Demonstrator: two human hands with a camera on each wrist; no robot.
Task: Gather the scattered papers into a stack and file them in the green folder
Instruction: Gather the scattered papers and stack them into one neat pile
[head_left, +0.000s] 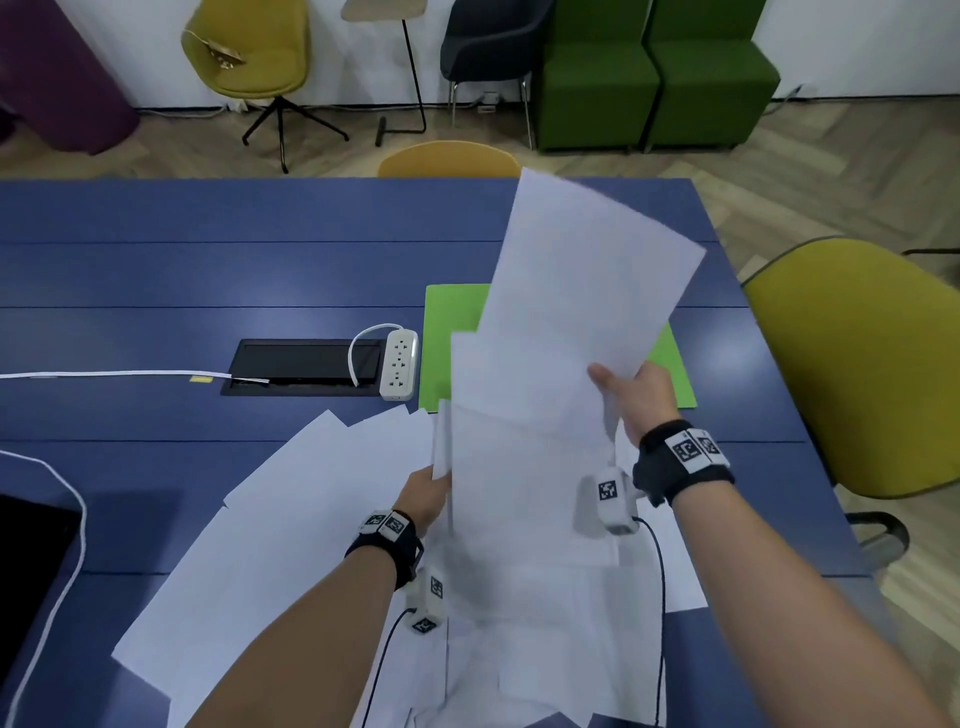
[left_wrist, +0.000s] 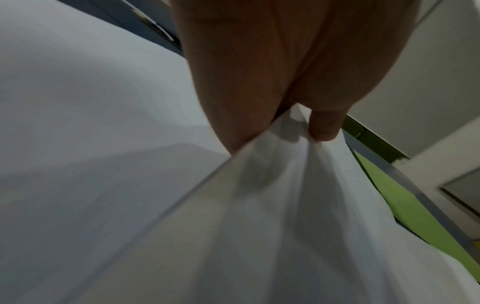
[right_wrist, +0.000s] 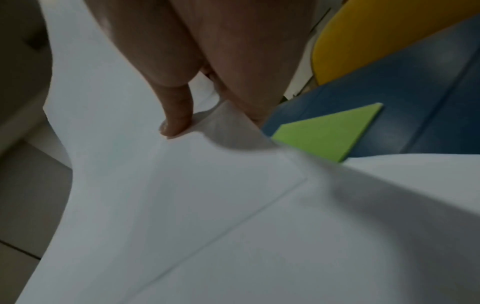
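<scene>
My right hand (head_left: 631, 395) pinches a white sheet (head_left: 587, 275) by its near edge and holds it tilted up above the table; in the right wrist view my thumb (right_wrist: 179, 115) presses on that sheet (right_wrist: 155, 185). My left hand (head_left: 426, 493) grips a small bundle of papers (head_left: 519, 457) by its left edge, lifted off the table; the left wrist view shows fingers (left_wrist: 324, 127) pinching the bundle (left_wrist: 285, 205). More loose sheets (head_left: 291, 519) lie fanned on the table below. The green folder (head_left: 447, 332) lies shut, flat behind the papers, partly hidden by them.
The blue table (head_left: 156, 260) carries a white power strip (head_left: 399, 364) beside a black cable hatch (head_left: 306, 364), with a white cable (head_left: 104, 373) running left. A dark screen (head_left: 31, 561) sits at the near left edge. A yellow chair (head_left: 857, 364) stands at the right.
</scene>
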